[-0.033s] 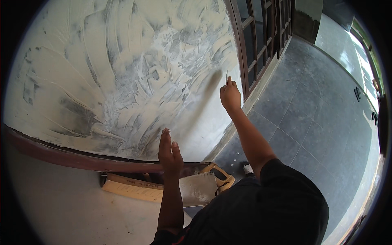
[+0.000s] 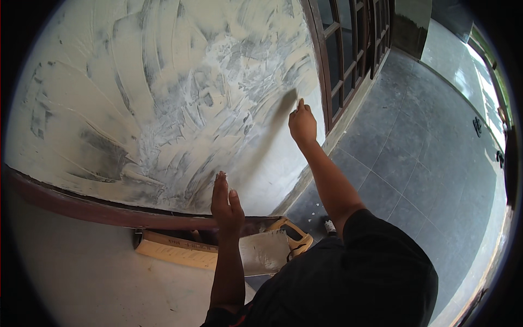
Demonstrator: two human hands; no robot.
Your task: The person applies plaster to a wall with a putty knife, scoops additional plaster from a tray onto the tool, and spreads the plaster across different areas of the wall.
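- While the person's black shirt fills the lower edge, both forearms reach up from it toward the wall.
- Held upright, the left hand is open and looks empty, fingers straight and together, thumb apart, a whitish smear at the tips. It has barely changed place; whether it touches the wall I cannot tell.
- The right hand is closed around a thin tool, of which only a pale sliver shows past the fingers; its full shape is hidden.
- That hand has just shifted slightly left, away from the window frame, so the tool now sits over a neighbouring strip of wall. Contact is hard to judge.
- Behind both hands, the wall carries streaky cream coating with grey patches; its marks look the same as a moment ago, so this small shift appears to have altered little.
- Below the left hand, past a dark red ledge, lie a long yellow box and a yellow handle.
- Farther off are the brown window frame, grey floor tiles and dark footwear.
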